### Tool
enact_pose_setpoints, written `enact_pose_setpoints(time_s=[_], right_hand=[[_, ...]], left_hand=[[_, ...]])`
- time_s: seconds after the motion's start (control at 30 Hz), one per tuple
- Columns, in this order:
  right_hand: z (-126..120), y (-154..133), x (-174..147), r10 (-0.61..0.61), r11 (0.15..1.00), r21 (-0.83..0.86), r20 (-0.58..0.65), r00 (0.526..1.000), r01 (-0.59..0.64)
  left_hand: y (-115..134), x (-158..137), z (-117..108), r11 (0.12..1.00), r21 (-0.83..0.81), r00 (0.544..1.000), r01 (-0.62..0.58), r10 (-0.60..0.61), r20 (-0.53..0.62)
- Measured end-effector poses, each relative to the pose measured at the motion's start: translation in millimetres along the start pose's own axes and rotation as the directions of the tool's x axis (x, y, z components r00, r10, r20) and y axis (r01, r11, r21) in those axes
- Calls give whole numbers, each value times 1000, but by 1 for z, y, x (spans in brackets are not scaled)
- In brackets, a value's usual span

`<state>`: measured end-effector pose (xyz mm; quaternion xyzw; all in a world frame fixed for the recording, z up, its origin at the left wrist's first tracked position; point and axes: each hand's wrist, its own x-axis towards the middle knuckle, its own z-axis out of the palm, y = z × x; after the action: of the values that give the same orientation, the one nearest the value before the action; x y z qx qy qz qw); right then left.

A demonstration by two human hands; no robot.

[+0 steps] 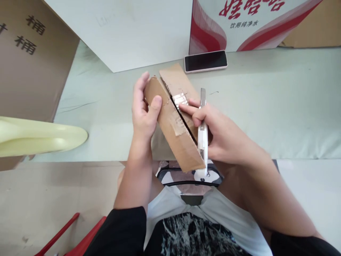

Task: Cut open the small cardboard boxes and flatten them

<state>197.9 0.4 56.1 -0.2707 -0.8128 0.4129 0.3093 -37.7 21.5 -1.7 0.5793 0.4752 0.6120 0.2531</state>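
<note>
A brown cardboard box (176, 131) is held tilted over the table's near edge, with a dark slit along its top between two flaps. My left hand (146, 106) grips its upper left end, thumb on the near flap and fingers round the side. In my right hand (215, 128) is a white utility knife (203, 138), its metal blade end pointing away from me. My right fingertips touch a shiny piece of clear tape (180, 102) on the far flap. Torn tape and roughened cardboard show along the slit.
On the pale green table (266, 106) a phone (206, 61) lies beyond the box. Behind stand a white box (128, 32) and a red-and-white carton (247, 28). A large brown carton (32, 71) and a pale yellow curved object (42, 137) are at left.
</note>
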Motion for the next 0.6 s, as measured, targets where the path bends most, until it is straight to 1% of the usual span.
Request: enact_pose_setpoints(time_s=[0.1, 0.17, 0.27, 0.33, 0.4, 0.47, 0.53, 0.6], right_hand=[[-2, 3, 1, -29, 997, 67, 24, 999, 27], [-4, 5, 2, -44, 993, 110, 43, 998, 39], [-7, 6, 1, -51, 978, 204, 78, 996, 35], [-9, 7, 0, -39, 954, 298, 85, 996, 12], [-9, 9, -1, -4, 918, 395, 66, 998, -23], [-6, 11, -1, 32, 881, 471, 14, 999, -35], [-2, 12, 0, 30, 876, 482, -28, 999, -13], [1, 13, 1, 4, 905, 425, -50, 999, 18]], left_hand=[[-1, -2, -3, 996, 76, 996, -41, 35, 83], [-1, -2, -5, 992, 114, 992, -58, 45, 116], [-2, 0, -7, 986, 144, 990, -80, 62, 125], [-3, 1, -9, 985, 150, 989, -91, 72, 127], [-5, 1, -10, 982, 164, 988, -93, 71, 135], [-6, 1, -11, 981, 176, 988, -84, 59, 143], [-7, 1, -11, 982, 172, 987, -77, 51, 152], [-8, 1, -11, 984, 161, 986, -74, 48, 159]])
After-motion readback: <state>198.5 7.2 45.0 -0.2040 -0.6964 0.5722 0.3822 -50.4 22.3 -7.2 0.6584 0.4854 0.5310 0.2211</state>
